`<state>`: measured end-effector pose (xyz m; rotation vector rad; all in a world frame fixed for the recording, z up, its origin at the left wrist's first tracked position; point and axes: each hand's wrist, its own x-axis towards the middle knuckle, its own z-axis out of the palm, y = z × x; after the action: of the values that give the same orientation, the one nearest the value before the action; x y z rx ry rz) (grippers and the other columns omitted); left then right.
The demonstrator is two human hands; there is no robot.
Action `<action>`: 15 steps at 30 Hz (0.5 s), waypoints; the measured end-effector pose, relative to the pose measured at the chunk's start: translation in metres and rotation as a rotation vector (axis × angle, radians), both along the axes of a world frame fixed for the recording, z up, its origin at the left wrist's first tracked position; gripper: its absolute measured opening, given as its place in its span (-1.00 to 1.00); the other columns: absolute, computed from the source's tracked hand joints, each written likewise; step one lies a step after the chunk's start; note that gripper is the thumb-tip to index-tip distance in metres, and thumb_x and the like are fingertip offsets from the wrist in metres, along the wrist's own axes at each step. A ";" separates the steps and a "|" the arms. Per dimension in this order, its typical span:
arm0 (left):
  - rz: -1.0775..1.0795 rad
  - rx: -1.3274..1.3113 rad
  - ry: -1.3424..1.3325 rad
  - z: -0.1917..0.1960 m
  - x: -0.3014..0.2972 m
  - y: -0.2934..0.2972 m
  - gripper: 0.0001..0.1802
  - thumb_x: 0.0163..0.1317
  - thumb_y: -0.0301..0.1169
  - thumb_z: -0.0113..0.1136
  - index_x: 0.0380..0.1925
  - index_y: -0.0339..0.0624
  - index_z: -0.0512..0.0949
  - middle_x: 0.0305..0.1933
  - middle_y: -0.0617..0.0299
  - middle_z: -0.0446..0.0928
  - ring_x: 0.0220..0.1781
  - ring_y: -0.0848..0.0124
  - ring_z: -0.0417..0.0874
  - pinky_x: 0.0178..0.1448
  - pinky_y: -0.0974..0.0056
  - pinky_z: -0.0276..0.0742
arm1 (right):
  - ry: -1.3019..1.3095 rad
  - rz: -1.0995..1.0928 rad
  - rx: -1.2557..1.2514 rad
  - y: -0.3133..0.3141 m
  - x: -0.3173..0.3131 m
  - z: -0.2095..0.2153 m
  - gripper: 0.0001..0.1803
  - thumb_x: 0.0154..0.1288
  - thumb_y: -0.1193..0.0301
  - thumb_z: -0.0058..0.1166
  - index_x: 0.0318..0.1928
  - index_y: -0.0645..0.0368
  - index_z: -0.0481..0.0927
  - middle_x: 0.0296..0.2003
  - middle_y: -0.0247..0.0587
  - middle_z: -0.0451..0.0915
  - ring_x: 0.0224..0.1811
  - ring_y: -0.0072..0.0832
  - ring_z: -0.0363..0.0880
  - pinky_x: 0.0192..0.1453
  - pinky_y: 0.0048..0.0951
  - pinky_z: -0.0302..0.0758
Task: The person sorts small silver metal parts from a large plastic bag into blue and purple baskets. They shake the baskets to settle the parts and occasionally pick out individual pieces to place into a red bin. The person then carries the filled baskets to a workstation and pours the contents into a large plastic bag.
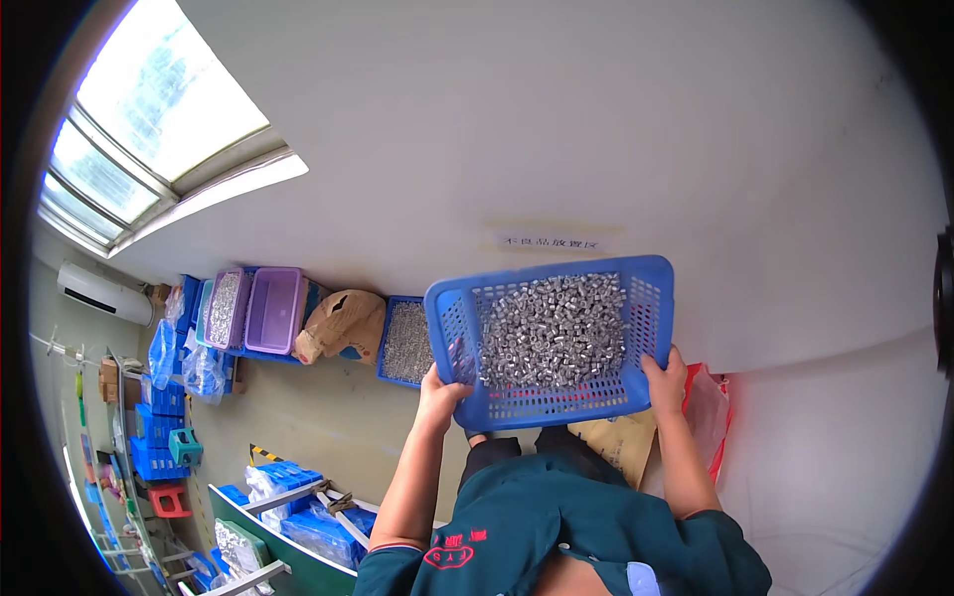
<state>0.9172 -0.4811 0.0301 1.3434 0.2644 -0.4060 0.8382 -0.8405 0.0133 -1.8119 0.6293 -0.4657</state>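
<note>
A blue slotted plastic basket (648, 298) is held out in front of me, above the floor. Many small silvery metal pieces (553, 333), short and cylinder-like, lie heaped in it. My left hand (439, 399) grips the basket's near left corner, thumb over the rim and fingers hidden beneath. On the right side, my right hand (666, 380) holds the rim in the same way near the front corner. The basket looks roughly level.
Left along the wall stand a blue crate (405, 343) of small parts, a brown sack (343, 323) and a purple bin (275, 310). A red-edged bag (708, 417) is by my right forearm. Stacked blue boxes (154, 427) and a green-panelled cart (288, 546) are farther left.
</note>
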 end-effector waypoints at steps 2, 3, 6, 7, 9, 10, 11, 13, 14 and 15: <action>0.060 -0.124 -0.047 0.000 -0.003 -0.005 -0.18 -0.20 -0.77 0.09 0.24 -0.29 0.33 -0.10 0.20 0.58 -0.16 0.39 0.60 -0.06 0.32 0.53 | -0.160 -0.041 -0.044 0.002 0.001 0.000 -0.83 0.06 0.53 0.13 -0.28 0.29 0.54 -0.48 -0.22 0.59 -0.44 -0.48 0.52 -0.26 -0.41 0.46; 0.066 -0.031 -0.019 -0.010 0.003 -0.005 -0.22 -0.19 -0.77 0.10 0.21 -0.28 0.36 -0.08 0.19 0.58 -0.17 0.38 0.61 -0.08 0.30 0.54 | -0.090 -0.017 -0.128 0.001 0.010 0.003 -0.76 0.05 0.56 0.11 -0.20 0.30 0.57 -0.37 -0.27 0.62 -0.35 -0.55 0.54 -0.22 -0.48 0.47; 0.073 0.005 0.144 -0.051 0.018 -0.015 -0.29 -0.20 -0.77 0.06 0.12 -0.24 0.43 -0.19 0.15 0.58 -0.29 0.31 0.60 -0.22 0.26 0.55 | 0.149 0.085 0.001 -0.020 0.028 -0.032 -0.76 0.00 0.59 0.10 -0.24 0.30 0.57 -0.39 -0.27 0.61 -0.38 -0.54 0.53 -0.25 -0.49 0.46; 0.068 0.036 0.176 -0.058 0.024 -0.014 -0.29 -0.21 -0.77 0.05 0.11 -0.23 0.43 -0.21 0.15 0.57 -0.30 0.30 0.60 -0.23 0.25 0.56 | 0.148 0.063 0.094 -0.017 0.030 -0.028 -0.78 -0.04 0.61 0.08 -0.28 0.29 0.56 -0.40 -0.27 0.61 -0.41 -0.53 0.53 -0.27 -0.48 0.45; 0.049 0.105 0.251 -0.062 0.033 -0.014 -0.28 -0.22 -0.77 0.04 0.11 -0.22 0.43 -0.26 0.15 0.56 -0.33 0.28 0.60 -0.25 0.23 0.56 | 0.218 0.097 0.058 -0.028 0.035 -0.039 -0.78 -0.04 0.61 0.08 -0.29 0.28 0.56 -0.40 -0.28 0.61 -0.41 -0.54 0.53 -0.27 -0.48 0.46; 0.035 0.100 0.246 -0.060 0.030 -0.016 -0.28 -0.22 -0.78 0.05 0.12 -0.23 0.43 -0.26 0.15 0.55 -0.32 0.28 0.60 -0.25 0.23 0.56 | 0.259 0.110 0.042 -0.033 0.032 -0.045 -0.79 -0.05 0.61 0.08 -0.29 0.28 0.56 -0.41 -0.28 0.61 -0.41 -0.54 0.53 -0.27 -0.48 0.46; 0.019 0.095 0.240 -0.057 0.024 -0.017 -0.27 -0.23 -0.78 0.05 0.12 -0.23 0.42 -0.26 0.15 0.55 -0.31 0.27 0.60 -0.26 0.22 0.57 | 0.258 0.082 0.045 -0.036 0.023 -0.050 -0.78 -0.04 0.60 0.09 -0.28 0.29 0.56 -0.40 -0.28 0.61 -0.40 -0.54 0.53 -0.26 -0.47 0.46; 0.044 0.061 0.209 -0.046 0.011 -0.006 -0.25 -0.25 -0.79 0.04 0.13 -0.26 0.40 -0.22 0.12 0.56 -0.27 0.26 0.60 -0.24 0.21 0.58 | 0.244 0.066 0.060 -0.019 0.013 -0.031 -0.76 -0.03 0.59 0.09 -0.26 0.30 0.57 -0.40 -0.27 0.61 -0.38 -0.54 0.54 -0.25 -0.47 0.47; 0.097 -0.013 0.157 -0.039 0.001 -0.006 -0.22 -0.26 -0.81 0.03 0.14 -0.25 0.40 -0.22 0.12 0.56 -0.25 0.26 0.61 -0.17 0.20 0.59 | 0.184 0.059 0.010 -0.010 0.006 -0.015 -0.75 -0.02 0.58 0.09 -0.24 0.30 0.57 -0.39 -0.26 0.61 -0.37 -0.54 0.54 -0.24 -0.46 0.47; 0.147 -0.086 0.100 -0.028 -0.009 -0.007 -0.20 -0.27 -0.82 0.02 0.16 -0.24 0.39 -0.21 0.13 0.56 -0.23 0.25 0.61 -0.10 0.18 0.60 | 0.120 0.051 -0.042 0.000 0.000 0.005 -0.74 -0.01 0.57 0.09 -0.23 0.31 0.57 -0.39 -0.25 0.61 -0.37 -0.54 0.54 -0.24 -0.46 0.47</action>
<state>0.9080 -0.4882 0.0024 1.2122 0.4214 -0.3572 0.8378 -0.8409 0.0185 -1.9015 0.6581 -0.3407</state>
